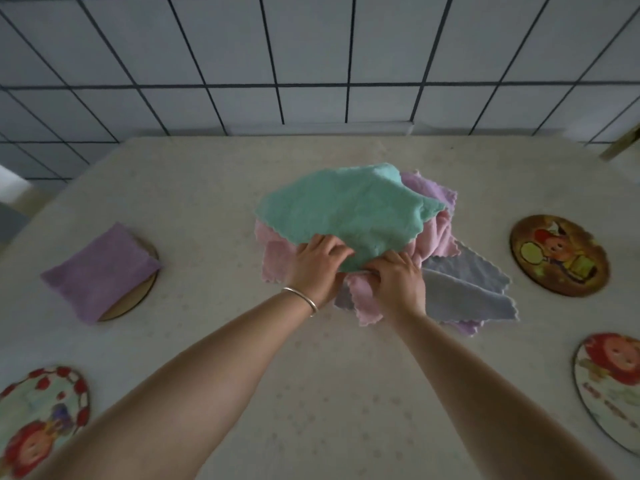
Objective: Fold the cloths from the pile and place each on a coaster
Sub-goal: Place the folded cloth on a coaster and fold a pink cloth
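At centre of the table [207, 341], both hands grip the near edge of the green cloth [346, 209] on top of the pile [446, 244]: left hand [317, 263] w/ fingers curled on it, right hand [398, 275] also clutching a pink cloth [363, 299]. Near left edge, a folded purple cloth [100, 271] lies on a coaster [135, 299]. Three picture coasters [559, 254] sit near the side edges; writing on them is unreadable.

Four coasters: two left of the left hand [317, 263], one [133, 284] under a folded purple cloth [100, 271], one [43, 415] bare; two right of the right hand [398, 280], both [559, 254] [609, 386] bare. One cloth pile [349, 209] under both hands.
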